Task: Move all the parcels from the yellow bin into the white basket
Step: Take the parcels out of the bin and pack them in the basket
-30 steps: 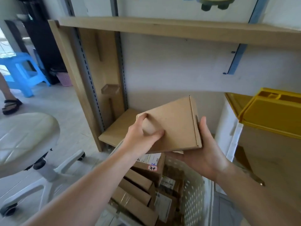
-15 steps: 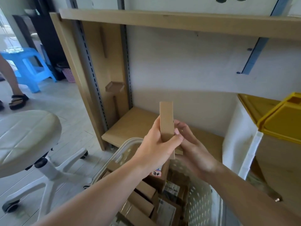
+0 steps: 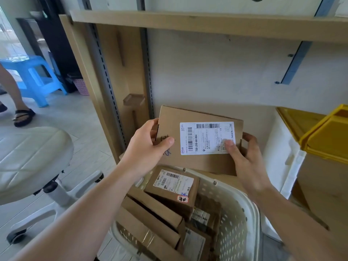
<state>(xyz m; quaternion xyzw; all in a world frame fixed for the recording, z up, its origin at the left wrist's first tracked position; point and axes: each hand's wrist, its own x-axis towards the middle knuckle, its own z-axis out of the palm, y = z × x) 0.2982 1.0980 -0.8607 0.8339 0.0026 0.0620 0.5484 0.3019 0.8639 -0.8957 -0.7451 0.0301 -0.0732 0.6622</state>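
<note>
I hold a flat brown cardboard parcel [image 3: 199, 162] with a white shipping label facing me, above the far end of the white basket [image 3: 243, 219]. My left hand [image 3: 146, 147] grips its left edge, thumb on the front. My right hand [image 3: 246, 159] grips its right edge, thumb on the label. The perforated basket below holds several brown parcels, the topmost one [image 3: 173, 187] labelled too. The yellow bin [image 3: 327, 136] is at the right edge, its inside hidden.
A wooden shelf frame [image 3: 105, 76] and upper shelf board stand behind the basket. A white swivel chair [image 3: 28, 159] is at the left. Farther back left are a blue stool [image 3: 35, 76], a pink basket and another person's sandalled foot [image 3: 22, 115].
The parcel has been turned over in my hands: first its plain side up, then edge-on, now its labelled face toward me. Both hands kept hold of it.
</note>
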